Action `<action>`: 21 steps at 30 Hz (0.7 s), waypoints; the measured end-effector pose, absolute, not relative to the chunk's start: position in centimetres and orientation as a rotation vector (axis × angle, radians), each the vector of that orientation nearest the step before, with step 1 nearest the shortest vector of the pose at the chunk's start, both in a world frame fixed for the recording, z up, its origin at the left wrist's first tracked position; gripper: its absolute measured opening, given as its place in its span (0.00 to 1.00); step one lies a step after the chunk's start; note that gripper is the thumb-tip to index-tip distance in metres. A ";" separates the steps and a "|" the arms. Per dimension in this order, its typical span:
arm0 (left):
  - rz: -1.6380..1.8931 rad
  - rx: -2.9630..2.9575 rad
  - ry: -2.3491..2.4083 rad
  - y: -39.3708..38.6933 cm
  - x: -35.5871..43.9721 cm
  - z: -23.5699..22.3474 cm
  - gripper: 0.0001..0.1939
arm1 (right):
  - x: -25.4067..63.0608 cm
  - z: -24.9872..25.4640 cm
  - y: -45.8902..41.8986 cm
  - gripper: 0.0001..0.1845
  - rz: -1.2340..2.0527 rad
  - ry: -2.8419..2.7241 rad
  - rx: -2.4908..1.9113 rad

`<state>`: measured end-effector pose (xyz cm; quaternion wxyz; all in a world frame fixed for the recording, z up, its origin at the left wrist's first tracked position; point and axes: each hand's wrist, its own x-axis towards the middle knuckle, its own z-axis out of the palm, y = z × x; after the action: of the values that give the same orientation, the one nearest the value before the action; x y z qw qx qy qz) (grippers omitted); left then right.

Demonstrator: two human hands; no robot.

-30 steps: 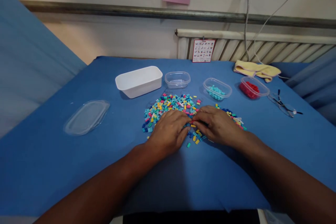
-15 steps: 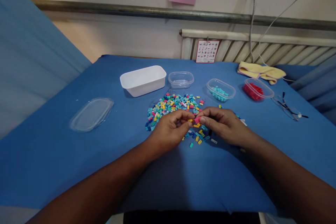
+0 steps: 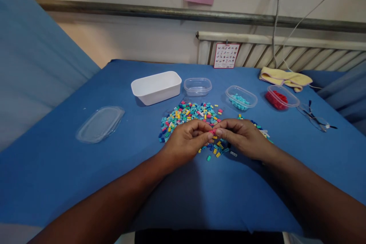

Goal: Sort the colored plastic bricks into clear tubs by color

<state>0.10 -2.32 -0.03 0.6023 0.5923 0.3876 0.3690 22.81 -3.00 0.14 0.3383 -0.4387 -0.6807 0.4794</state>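
Observation:
Between the fingertips of both hands is a pink toy brick [image 3: 213, 132], mostly covered by the fingers. My left hand [image 3: 187, 139] pinches it from the left, thumb below and index finger above. From the other side my right hand [image 3: 243, 135] pinches it the same way, and the fingertips nearly touch. Below and behind the hands spreads a pile of small toy bricks [image 3: 185, 112] in turquoise, yellow, blue, pink and white. Part of the pile is hidden by the hands. Whether the pink piece is one brick or more, I cannot tell.
Behind the pile stand a white tub [image 3: 156, 88], a clear container [image 3: 198, 87], a container of turquoise bricks [image 3: 240, 98] and one of red bricks [image 3: 280, 98]. Clear lids [image 3: 100, 124] lie left. Eyeglasses [image 3: 316, 118] and a yellow cloth [image 3: 286, 77] are at right.
Both hands have risen slightly from the pile, with a pink brick showing between the fingertips. Since half a second ago the fingers have drawn closer together around it. The view shifted a little.

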 end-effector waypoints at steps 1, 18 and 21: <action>0.862 1.370 0.894 -2.3 0.1 -0.1 0.10 | 22.8 0.1 -3.0 0.18 1.248 -1.754 -1.145; 0.872 1.372 0.945 -2.7 0.5 0.3 0.09 | 21.7 0.0 -3.3 0.17 1.269 -1.606 -1.171; 0.898 1.378 0.948 -3.0 0.5 0.5 0.07 | 21.5 0.4 -3.7 0.15 1.221 -1.673 -1.149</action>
<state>0.53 -2.95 0.53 0.5823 0.5903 0.4058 0.3844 21.54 -3.71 0.44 0.3771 -0.4492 -0.6544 0.4773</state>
